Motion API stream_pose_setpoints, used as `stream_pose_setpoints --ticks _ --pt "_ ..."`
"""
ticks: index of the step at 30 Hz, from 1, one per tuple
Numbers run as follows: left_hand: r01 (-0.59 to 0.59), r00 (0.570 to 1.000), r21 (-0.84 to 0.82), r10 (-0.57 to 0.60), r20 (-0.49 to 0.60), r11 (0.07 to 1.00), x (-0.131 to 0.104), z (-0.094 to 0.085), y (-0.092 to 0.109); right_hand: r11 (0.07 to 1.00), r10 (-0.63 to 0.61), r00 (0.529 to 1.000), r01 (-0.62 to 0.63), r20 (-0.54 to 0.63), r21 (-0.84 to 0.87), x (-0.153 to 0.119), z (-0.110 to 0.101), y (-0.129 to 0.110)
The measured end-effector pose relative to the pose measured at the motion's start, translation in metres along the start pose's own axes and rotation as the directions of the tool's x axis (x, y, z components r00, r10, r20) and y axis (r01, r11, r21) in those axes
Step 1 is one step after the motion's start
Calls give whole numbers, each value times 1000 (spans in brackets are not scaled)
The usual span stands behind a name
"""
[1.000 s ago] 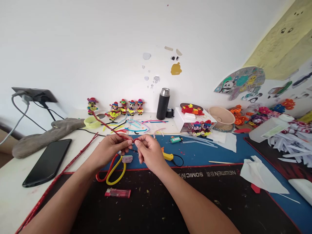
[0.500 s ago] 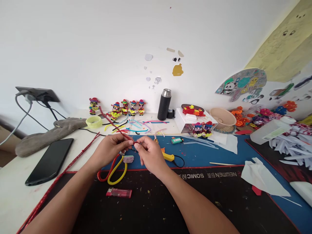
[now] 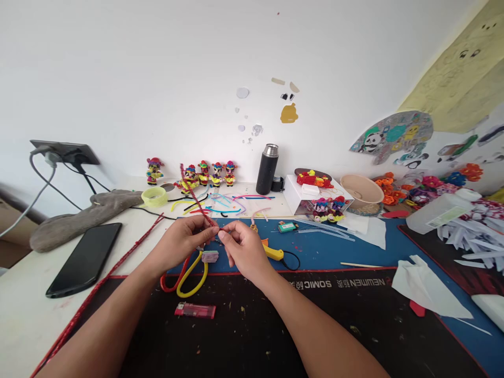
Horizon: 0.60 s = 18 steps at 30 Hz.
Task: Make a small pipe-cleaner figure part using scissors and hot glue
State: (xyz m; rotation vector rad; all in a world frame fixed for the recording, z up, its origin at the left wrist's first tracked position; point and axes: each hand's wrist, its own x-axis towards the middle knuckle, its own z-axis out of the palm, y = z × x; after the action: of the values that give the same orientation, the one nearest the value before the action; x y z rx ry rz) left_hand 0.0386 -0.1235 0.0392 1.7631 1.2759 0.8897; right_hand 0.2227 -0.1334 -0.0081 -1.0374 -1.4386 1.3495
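Note:
A red pipe cleaner (image 3: 191, 193) with a twisted look runs up from my fingertips, its free end rising in front of the small figures at the back. My left hand (image 3: 177, 242) pinches it close to its lower end. Tip to tip with the left, my right hand (image 3: 244, 252) pinches that same end; the fingers hide what lies between them. Beneath the hands lie scissors with red and yellow handles (image 3: 191, 295), partly covered, and a small striped block (image 3: 210, 256). A pink lighter (image 3: 195, 310) rests nearer me on the black mat.
More long red pipe cleaners (image 3: 114, 266) stretch along the left beside a black phone (image 3: 84, 260). Several colourful figures (image 3: 217, 174), a black thermos (image 3: 266, 170) and cut coloured stems line the back. A yellow-handled tool (image 3: 274, 253) lies right of my hands.
The pipe cleaner's free end has swung rightward and stands steeper. Both hands keep their pinch in nearly the same place; the whole view has shifted slightly.

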Motion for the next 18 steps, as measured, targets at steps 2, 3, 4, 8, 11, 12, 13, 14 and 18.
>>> stream_pose_setpoints --ticks 2,3,4,8,11,12,13,14,18 --pt "30 999 -57 -32 -38 998 0 4 -1 999 -4 1000 4 6 48 0 0 0" --pt "39 998 -97 -44 -52 995 0 6 -2 998 -4 1000 3 9 61 0 1 0" --pt "45 997 -142 -54 -60 989 1 8 -3 998 -4 1000 3 9 68 0 1 -1" --pt "62 997 -320 -76 -33 945 2 16 -8 998 -8 1000 9 -14 67 -1 2 -4" --pt "98 995 -372 -105 4 923 3 16 -12 998 -11 1000 13 -30 66 -2 3 -6" --pt "110 994 -379 -112 18 919 3 15 -13 998 -9 999 11 -32 67 -2 3 -6" --pt "118 993 -386 -116 29 915 3 14 -13 998 -7 999 9 -34 67 -2 3 -6" --pt "124 992 -392 -119 38 911 4 13 -13 998 -5 999 8 -37 65 -2 3 -6" --pt "131 991 -400 -119 56 907 4 11 -10 998 -10 999 13 -48 59 -2 3 -5"
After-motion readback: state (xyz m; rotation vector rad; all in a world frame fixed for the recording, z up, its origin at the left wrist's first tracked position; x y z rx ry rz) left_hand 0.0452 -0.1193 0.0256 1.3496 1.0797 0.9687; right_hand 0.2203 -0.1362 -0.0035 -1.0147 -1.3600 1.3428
